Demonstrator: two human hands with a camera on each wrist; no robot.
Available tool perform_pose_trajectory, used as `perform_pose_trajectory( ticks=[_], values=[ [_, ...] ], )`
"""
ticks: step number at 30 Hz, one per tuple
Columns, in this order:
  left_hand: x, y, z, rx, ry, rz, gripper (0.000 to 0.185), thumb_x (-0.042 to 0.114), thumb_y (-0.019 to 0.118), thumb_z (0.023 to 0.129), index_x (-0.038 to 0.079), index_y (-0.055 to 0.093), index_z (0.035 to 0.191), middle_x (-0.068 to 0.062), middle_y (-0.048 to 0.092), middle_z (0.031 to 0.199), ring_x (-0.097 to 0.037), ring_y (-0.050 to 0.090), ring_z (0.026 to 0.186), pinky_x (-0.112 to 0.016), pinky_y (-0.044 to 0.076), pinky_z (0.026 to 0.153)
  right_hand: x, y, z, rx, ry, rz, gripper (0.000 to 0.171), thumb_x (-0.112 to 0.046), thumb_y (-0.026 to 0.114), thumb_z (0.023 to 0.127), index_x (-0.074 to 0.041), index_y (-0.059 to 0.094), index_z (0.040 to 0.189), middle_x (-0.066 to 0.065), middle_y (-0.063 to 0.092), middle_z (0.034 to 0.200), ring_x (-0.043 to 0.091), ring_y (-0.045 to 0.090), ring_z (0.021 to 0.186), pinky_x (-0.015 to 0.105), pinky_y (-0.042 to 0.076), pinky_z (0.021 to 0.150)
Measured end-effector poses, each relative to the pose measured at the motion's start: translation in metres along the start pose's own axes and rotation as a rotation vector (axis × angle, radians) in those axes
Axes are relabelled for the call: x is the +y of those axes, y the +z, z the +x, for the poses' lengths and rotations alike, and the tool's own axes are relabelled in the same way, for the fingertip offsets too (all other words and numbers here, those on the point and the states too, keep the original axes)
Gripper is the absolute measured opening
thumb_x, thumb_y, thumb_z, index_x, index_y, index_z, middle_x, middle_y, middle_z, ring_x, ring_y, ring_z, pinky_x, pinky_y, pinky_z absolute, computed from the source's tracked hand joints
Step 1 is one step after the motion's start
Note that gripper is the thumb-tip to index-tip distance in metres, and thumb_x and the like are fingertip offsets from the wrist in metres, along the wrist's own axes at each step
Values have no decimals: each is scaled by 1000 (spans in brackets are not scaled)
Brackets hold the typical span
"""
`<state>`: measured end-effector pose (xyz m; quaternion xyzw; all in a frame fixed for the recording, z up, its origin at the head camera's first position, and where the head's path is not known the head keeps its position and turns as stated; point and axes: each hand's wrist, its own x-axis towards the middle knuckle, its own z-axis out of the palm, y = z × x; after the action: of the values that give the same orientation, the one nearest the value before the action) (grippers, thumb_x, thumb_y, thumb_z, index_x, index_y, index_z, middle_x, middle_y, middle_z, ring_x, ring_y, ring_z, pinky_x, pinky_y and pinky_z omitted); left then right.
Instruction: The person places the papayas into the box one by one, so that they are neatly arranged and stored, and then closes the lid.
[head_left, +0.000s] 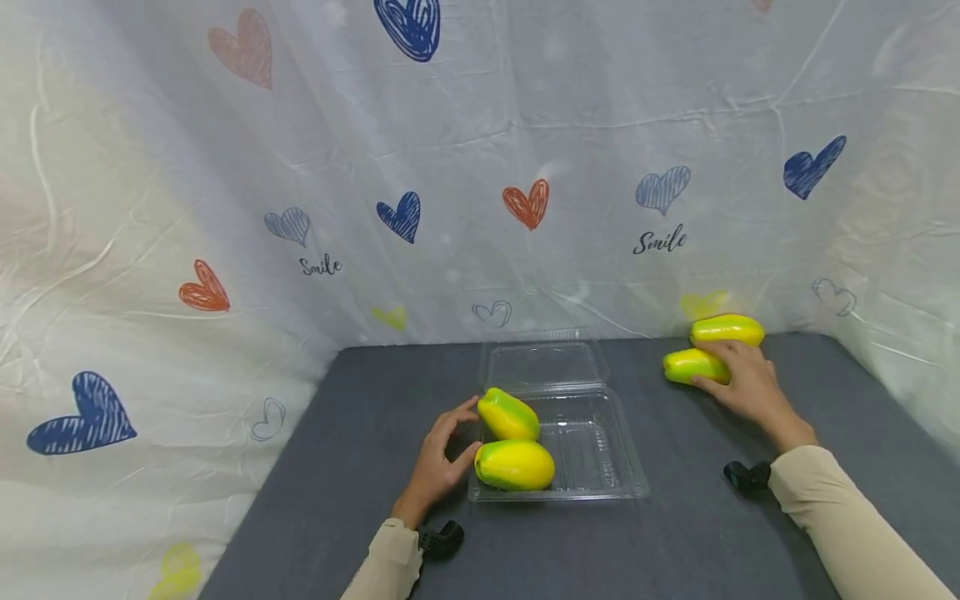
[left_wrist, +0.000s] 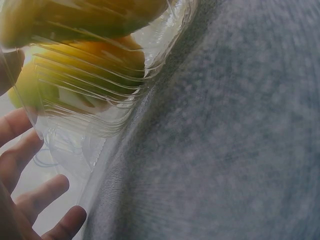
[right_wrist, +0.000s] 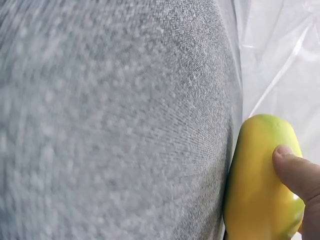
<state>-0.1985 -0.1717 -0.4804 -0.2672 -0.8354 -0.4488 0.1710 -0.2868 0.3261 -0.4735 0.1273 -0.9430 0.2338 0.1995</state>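
Note:
Two yellow-green papayas, a rear one (head_left: 509, 415) and a front one (head_left: 515, 466), lie in the left half of a clear plastic container (head_left: 592, 446). My left hand (head_left: 435, 458) is at the container's left side, fingers spread and loosely bent; the left wrist view shows the fingers (left_wrist: 50, 195) beside the ribbed clear wall. Farther right, my right hand (head_left: 746, 385) grips a third papaya (head_left: 692, 367) on the table, with the thumb (right_wrist: 295, 172) pressed on its side. Another papaya (head_left: 727, 330) lies just behind it, by the curtain.
The container's clear lid (head_left: 543, 364) is folded back towards the curtain. A dark grey cloth (head_left: 555, 550) covers the table. Behind and at the sides hangs a white curtain (head_left: 457, 142) with printed hearts. Each wrist wears a black strap (head_left: 442, 540).

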Motion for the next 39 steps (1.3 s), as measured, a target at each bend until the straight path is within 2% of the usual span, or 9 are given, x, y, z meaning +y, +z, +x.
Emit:
perform_pose_trajectory(
  ticks=[5,9,12,17,26,32,39],
  values=[
    [-24,8,-5,11,-11,8,38,9,69,93,3,60,129,-17,49,155,-42,49,138,-65,46,98,-2,4,1,13,-26,21,62,-27,81,87,0,57,137,32,52,130,55,42,116,67,32,88],
    [-35,9,-7,10,-21,10,38,15,70,94,13,60,130,-6,49,157,-33,50,140,-60,47,100,-5,6,1,-13,-32,71,61,-23,81,87,3,54,135,32,51,133,55,42,118,67,33,92],
    [-37,8,-7,7,-19,9,37,18,70,95,17,60,130,-2,49,158,-29,50,140,-57,48,99,-7,9,0,-27,-31,106,60,-19,80,87,4,50,134,32,51,134,56,43,118,68,34,93],
    [-36,8,-6,1,-14,15,37,21,69,96,16,60,131,0,48,158,-26,49,140,-54,49,99,-8,14,-2,8,-43,126,60,-13,81,86,5,49,134,32,51,132,56,43,118,68,32,94],
    [-38,5,-6,-5,-14,16,37,22,68,96,16,60,131,0,48,159,-26,49,140,-53,48,99,-9,19,-6,48,-43,153,64,-17,81,86,4,52,140,35,48,139,57,41,123,70,28,97],
    [-39,5,-6,-19,-26,35,37,24,68,96,21,58,132,1,47,159,-23,49,140,-49,48,101,-10,22,-10,84,27,193,65,-17,80,88,4,51,142,37,47,139,58,39,126,71,27,99],
    [-35,7,-5,-18,-24,11,37,24,68,96,21,58,132,0,47,159,-25,48,141,-54,48,101,-12,21,-19,145,110,251,66,-18,79,89,5,50,143,38,47,139,59,39,125,70,29,98]
  ],
)
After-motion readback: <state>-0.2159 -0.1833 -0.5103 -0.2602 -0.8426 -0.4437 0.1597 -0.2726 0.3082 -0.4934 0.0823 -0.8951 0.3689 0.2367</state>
